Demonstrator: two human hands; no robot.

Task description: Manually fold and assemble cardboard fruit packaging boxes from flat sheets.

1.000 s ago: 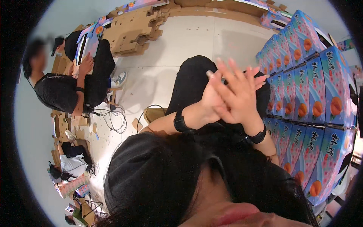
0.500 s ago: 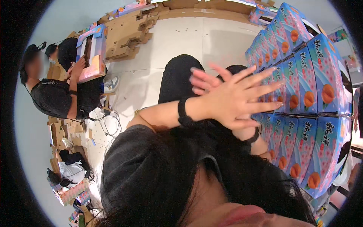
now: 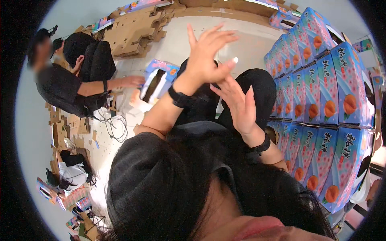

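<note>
— What packages do we see on the right?

— We see a tall stack of blue and pink cartons [image 3: 321,100], each printed with an orange fruit, ranked in rows and columns.

— And on the left?

— We find one open carton [image 3: 157,80] of the same blue and pink lying on the floor, a co-worker's hand touching it. Behind it we see flat brown cardboard sheets [image 3: 134,32] piled up.

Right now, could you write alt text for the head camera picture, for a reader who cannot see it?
A seated person raises both bare hands in front of them, left hand above right hand, fingers spread and holding nothing. Stacked blue boxes with orange fruit pictures stand on their right. On their left, another person in black handles a blue box beside flat cardboard.
</note>
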